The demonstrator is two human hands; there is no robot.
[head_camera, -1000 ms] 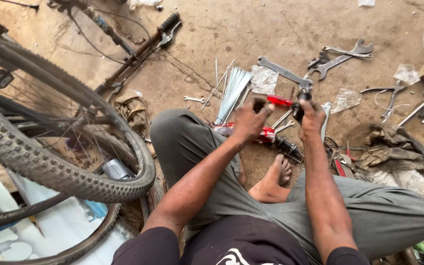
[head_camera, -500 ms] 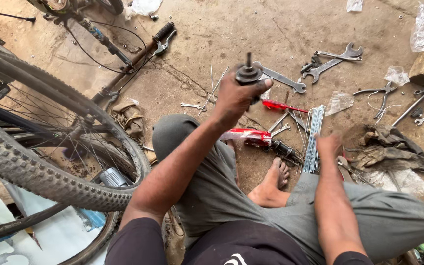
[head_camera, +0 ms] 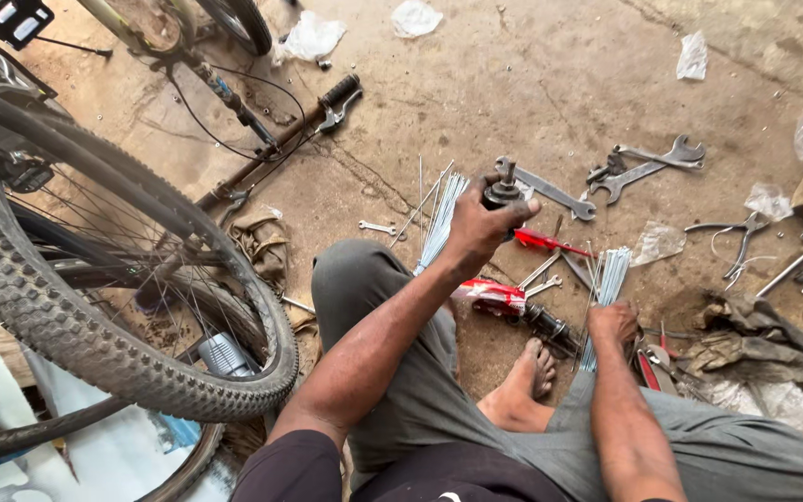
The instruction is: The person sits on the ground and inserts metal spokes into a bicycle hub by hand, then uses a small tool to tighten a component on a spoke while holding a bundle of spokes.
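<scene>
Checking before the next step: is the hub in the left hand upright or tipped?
Upright: the hub sits in the left hand, its axle pointing straight up.

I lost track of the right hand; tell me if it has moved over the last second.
Yes. The right hand left the hub held by the left hand and dropped toward the spoke bundle, nearer the rag.

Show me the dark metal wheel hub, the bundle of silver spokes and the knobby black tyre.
dark metal wheel hub (head_camera: 502,192), head view, its flange
bundle of silver spokes (head_camera: 612,270), head view, upper ends
knobby black tyre (head_camera: 58,325), head view, tread
</scene>
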